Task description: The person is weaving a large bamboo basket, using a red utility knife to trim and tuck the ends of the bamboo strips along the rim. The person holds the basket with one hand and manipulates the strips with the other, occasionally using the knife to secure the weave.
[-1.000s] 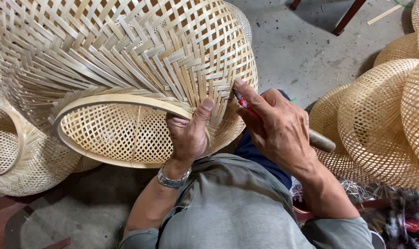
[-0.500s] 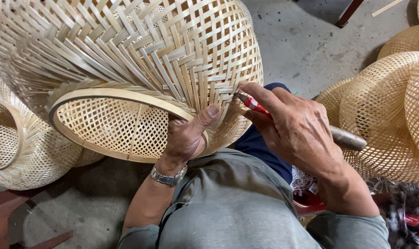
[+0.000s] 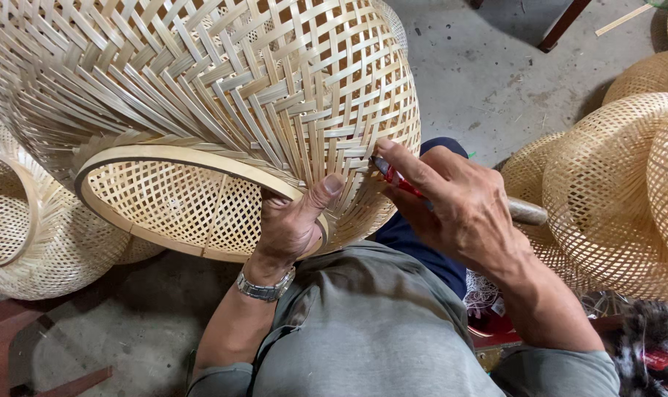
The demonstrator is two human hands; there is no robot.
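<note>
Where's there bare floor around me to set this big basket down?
Bare concrete floor lies ahead on the right, between the big woven basket and the stacked baskets. A smaller patch sits low left, below the side basket. The right side is crowded.

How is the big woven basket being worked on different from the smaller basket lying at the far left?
The big woven basket is gripped at its rim by the left hand, while the right hand presses a red-handled tool into its weave; the smaller basket lies untouched. The big one shows loose diagonal strips; the smaller looks finer. Both are pale bamboo with hoop rims.
</note>
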